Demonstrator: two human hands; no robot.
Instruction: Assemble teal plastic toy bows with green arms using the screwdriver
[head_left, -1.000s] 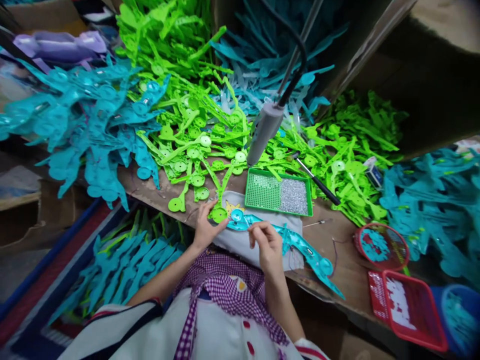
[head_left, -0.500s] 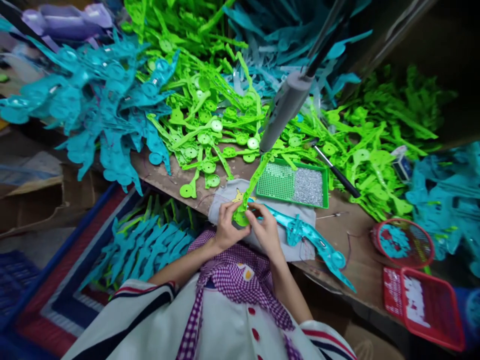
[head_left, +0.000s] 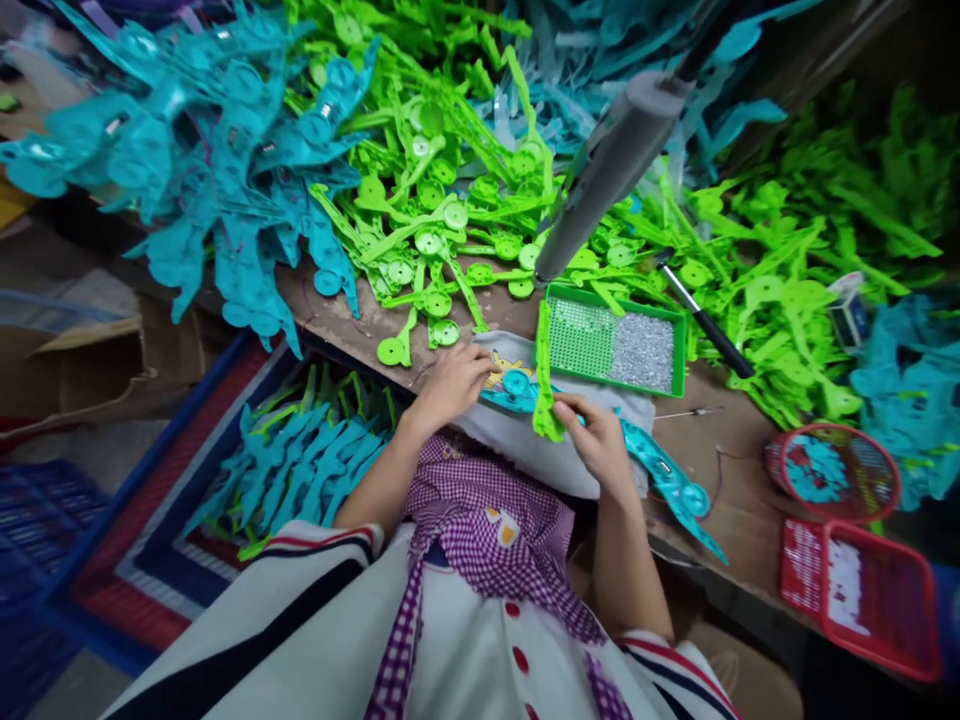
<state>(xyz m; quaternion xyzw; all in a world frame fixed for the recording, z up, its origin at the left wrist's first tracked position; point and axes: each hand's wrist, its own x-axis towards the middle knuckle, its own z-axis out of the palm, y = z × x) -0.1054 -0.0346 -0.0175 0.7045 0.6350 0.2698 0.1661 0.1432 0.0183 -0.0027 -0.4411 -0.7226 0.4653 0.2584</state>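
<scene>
Both hands work at the near edge of the wooden bench (head_left: 720,520) in the head view, the only view there is. Taking the green tray (head_left: 611,345) of small silver pieces as landmark: the right hand (head_left: 600,445) lies just in front of it, fingers pinched closed on the lower end of a green plastic strap (head_left: 543,385) that stands nearly upright, its upper end level with the tray's left edge. The left hand (head_left: 450,385) is to the tray's left, fingers loosely curled and resting on the grey cloth (head_left: 525,455); whether it grips anything I cannot tell. A teal strap (head_left: 660,470) lies across the cloth in front of the tray, running down to the right past the bench edge. Behind the tray hangs a grey cylindrical tool (head_left: 607,175), its tip just off the tray's far left corner, and a dark-handled tool (head_left: 705,320) lies by the tray's right end. As I judge it, the raised green strap could sweep against the tray and scatter the silver pieces, since it stands right beside the rim; the teal strap, overhanging the edge, could slide off if the cloth is tugged; and the heap of green straps (head_left: 450,190) behind the tray could spill into the work space.
</scene>
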